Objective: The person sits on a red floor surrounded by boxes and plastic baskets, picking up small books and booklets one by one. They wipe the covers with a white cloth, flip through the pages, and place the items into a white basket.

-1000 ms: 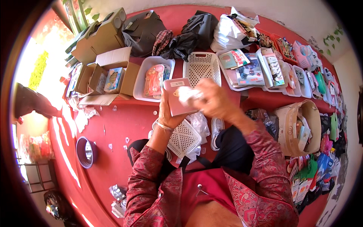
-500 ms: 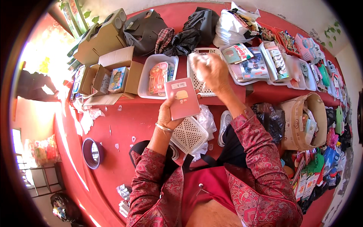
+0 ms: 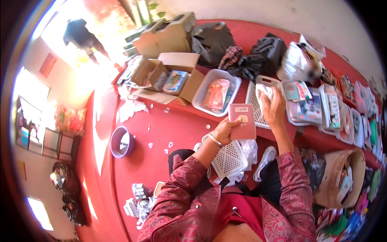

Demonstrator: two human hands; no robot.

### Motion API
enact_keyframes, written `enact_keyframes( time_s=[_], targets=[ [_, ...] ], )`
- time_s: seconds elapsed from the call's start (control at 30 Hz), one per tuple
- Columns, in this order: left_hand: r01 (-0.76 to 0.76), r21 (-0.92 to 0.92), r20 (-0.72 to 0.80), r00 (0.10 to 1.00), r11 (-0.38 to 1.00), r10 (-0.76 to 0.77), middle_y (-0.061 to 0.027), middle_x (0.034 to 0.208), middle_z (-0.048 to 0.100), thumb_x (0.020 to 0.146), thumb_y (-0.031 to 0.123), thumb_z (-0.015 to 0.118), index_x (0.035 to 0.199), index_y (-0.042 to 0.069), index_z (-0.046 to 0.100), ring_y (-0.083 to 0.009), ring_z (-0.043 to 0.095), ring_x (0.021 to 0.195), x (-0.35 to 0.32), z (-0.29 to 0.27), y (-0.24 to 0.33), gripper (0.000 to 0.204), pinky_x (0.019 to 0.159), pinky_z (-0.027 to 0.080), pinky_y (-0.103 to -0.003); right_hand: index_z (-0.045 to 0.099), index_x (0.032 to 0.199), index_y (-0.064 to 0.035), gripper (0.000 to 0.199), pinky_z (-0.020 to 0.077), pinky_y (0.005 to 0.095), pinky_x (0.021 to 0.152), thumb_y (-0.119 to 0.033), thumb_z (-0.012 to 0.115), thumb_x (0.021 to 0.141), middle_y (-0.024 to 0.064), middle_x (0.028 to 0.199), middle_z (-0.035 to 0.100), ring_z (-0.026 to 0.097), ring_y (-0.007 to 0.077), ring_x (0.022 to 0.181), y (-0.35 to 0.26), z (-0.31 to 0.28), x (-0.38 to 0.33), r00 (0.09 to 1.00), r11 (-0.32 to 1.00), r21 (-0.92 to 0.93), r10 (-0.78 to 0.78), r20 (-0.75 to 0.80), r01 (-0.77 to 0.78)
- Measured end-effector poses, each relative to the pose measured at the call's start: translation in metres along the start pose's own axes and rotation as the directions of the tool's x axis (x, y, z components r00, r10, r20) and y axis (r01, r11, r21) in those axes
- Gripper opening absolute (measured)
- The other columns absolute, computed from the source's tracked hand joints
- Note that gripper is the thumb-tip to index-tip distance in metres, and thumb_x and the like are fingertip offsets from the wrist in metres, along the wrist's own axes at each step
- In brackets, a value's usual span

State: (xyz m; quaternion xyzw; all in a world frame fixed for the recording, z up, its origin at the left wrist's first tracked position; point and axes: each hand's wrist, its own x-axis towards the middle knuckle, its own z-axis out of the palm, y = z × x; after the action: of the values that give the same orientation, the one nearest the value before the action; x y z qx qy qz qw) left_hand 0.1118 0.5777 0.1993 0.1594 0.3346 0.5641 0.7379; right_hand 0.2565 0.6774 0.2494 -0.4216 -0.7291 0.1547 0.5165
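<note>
A pink notebook (image 3: 246, 130) with a small label near its top is held by my left hand (image 3: 223, 131), the thumb lying across its cover. My right hand (image 3: 275, 109) is closed on a crumpled white cloth (image 3: 263, 92), a little to the right of the notebook and apart from it. Under the right hand is a white perforated basket (image 3: 251, 99) on the red-covered ledge. Below the notebook, a second white perforated basket (image 3: 229, 160) sits between my legs, beside clear plastic wrapping (image 3: 250, 151).
A white tub (image 3: 197, 99) with pink packs and an open cardboard box (image 3: 191, 90) stand left. Stacked books (image 3: 304, 109) fill a tray at right. A large carton (image 3: 328, 181) is near my right arm. A purple bucket (image 3: 117, 147) stands on the floor. A person (image 3: 82, 38) is by the bright doorway.
My view has swung left, so the scene sits farther right and lower. The notebook is more upright. My right hand, blurred before, shows clearly with the cloth still in it.
</note>
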Motion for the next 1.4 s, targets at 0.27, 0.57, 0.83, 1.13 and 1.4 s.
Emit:
enact_keyframes(
  time_s=[0.27, 0.57, 0.83, 1.13, 1.4],
  targets=[
    [-0.074, -0.210, -0.027, 0.997, 0.975, 0.070, -0.0124, 0.110, 0.056, 0.095, 0.031, 0.035, 0.119, 0.003, 0.043, -0.0242, 0.057, 0.097, 0.004, -0.009, 0.003, 0.038, 0.086, 0.048, -0.038, 0.060, 0.096, -0.0048, 0.027, 0.0438, 0.0373, 0.074, -0.006, 0.055, 0.070, 0.0106, 0.086, 0.054, 0.053, 0.0284, 0.081, -0.028, 0.010, -0.038, 0.807, 0.937, 0.130, -0.344, 0.480, 0.323],
    [-0.400, -0.161, -0.230, 0.904, 0.902, 0.360, -0.0108, 0.105, 0.056, 0.093, 0.029, 0.043, 0.117, 0.002, 0.042, -0.0234, 0.058, 0.093, 0.007, -0.022, 0.021, 0.037, 0.083, 0.049, -0.039, 0.061, 0.078, 0.0037, 0.018, 0.0459, 0.0320, 0.054, -0.013, 0.059, 0.071, 0.0140, 0.064, 0.061, 0.059, 0.0223, 0.054, -0.004, -0.015, -0.021, 0.864, 0.883, 0.245, 0.275, 0.421, -0.401],
    [-0.331, -0.222, -0.147, 0.941, 0.917, 0.304, -0.0108, 0.101, 0.058, 0.092, 0.038, 0.040, 0.111, 0.003, 0.049, -0.0245, 0.058, 0.090, 0.020, -0.034, 0.009, 0.040, 0.081, 0.048, -0.041, 0.056, 0.091, -0.0021, 0.024, 0.0468, 0.0421, 0.072, -0.010, 0.054, 0.068, 0.0163, 0.094, 0.055, 0.054, 0.0336, 0.094, -0.049, 0.018, -0.060, 0.752, 0.882, 0.157, -0.463, 0.470, 0.445],
    [-0.297, -0.441, -0.079, 0.953, 0.847, 0.294, -0.0108, 0.111, 0.056, 0.090, 0.031, 0.048, 0.111, 0.007, 0.048, -0.0280, 0.057, 0.099, 0.002, -0.013, 0.031, 0.032, 0.085, 0.048, -0.047, 0.060, 0.085, 0.0041, 0.021, 0.0455, 0.0231, 0.056, -0.015, 0.057, 0.078, 0.0075, 0.078, 0.063, 0.060, 0.0116, 0.068, 0.001, -0.021, -0.009, 0.787, 0.631, 0.474, 0.448, 0.423, -0.614],
    [-0.263, -0.146, -0.115, 0.962, 0.954, 0.248, -0.0078, 0.101, 0.059, 0.092, 0.031, 0.045, 0.114, 0.007, 0.047, -0.0205, 0.060, 0.087, 0.015, -0.008, 0.003, 0.033, 0.078, 0.050, -0.037, 0.057, 0.080, -0.0008, 0.035, 0.0373, 0.0199, 0.041, -0.036, 0.063, 0.081, -0.0014, 0.060, 0.053, 0.048, 0.0030, 0.049, -0.010, 0.003, -0.021, 0.561, 0.336, 0.472, 0.257, 0.787, -0.815]
  ],
)
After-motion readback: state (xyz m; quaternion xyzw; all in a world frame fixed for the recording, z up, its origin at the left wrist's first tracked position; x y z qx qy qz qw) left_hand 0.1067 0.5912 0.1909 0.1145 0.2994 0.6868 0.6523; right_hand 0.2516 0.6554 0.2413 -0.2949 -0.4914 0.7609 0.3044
